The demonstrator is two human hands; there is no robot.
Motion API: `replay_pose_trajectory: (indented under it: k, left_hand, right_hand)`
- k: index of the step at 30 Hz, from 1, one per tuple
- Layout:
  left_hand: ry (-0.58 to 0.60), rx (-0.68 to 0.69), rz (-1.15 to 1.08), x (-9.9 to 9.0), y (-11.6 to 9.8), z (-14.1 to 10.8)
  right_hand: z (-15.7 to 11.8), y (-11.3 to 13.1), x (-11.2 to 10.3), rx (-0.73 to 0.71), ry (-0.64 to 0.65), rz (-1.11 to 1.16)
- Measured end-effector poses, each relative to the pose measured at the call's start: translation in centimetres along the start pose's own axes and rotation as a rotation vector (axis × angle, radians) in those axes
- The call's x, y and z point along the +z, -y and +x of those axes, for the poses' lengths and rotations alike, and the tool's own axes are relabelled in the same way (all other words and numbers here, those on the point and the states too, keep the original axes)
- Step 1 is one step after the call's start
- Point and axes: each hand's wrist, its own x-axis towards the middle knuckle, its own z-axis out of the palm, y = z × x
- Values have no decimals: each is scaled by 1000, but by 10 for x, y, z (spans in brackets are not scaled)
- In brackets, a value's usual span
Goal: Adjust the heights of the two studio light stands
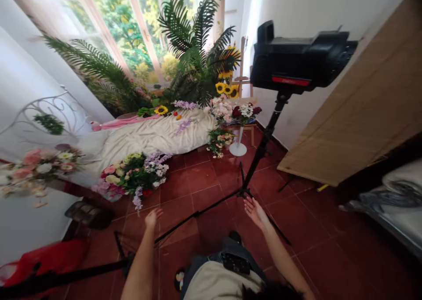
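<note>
My left hand (pixel 153 218) is held out low over the tiled floor, its fingers loosely stretched and nothing in them. A flower arrangement (pixel 133 177) of pink, white and purple blooms lies beyond it. My right hand (pixel 253 210) reaches forward palm up, fingers extended, also without anything in it. In the picture it overlaps the lower part of a black light stand (pixel 262 148); I cannot tell whether they touch. On top of that stand sits a black studio light (pixel 298 63) with a red label.
A daybed with cream cloth (pixel 132 142) stands under the bright window. Palm fronds (pixel 194 36), sunflowers (pixel 227 89) and a white pedestal (pixel 238 149) crowd its right end. A second stand (pixel 66 276) crosses lower left by red fabric (pixel 49 258). A tan panel (pixel 349 106) leans right.
</note>
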Motion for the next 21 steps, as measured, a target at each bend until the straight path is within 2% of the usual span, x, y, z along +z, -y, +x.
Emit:
replay_pose_trajectory:
  k: [3, 5, 8, 10, 12, 15, 18, 21]
  left_hand:
    - [380, 88, -45, 120, -30, -24]
    - [613, 200, -68, 195, -60, -49]
    - [818, 396, -107, 292, -114, -101]
    - [935, 566, -169, 345, -150, -142]
    - [971, 723, -246, 387, -182, -182]
    - [979, 843, -336, 430, -218, -234]
    - [1025, 891, -335, 457, -238, -266]
    - [1011, 865, -305, 475, -245, -279]
  right_hand:
    - [8, 42, 0, 1, 62, 145]
    - [13, 75, 2, -8, 149, 288]
    - [18, 129, 10, -34, 297, 466]
    - [18, 161, 19, -12, 387, 512]
    - [18, 189, 31, 48, 466, 514]
    - [21, 219, 52, 123, 559, 481]
    - [26, 241, 71, 112, 627, 439]
    - [30, 256, 82, 58, 652, 388]
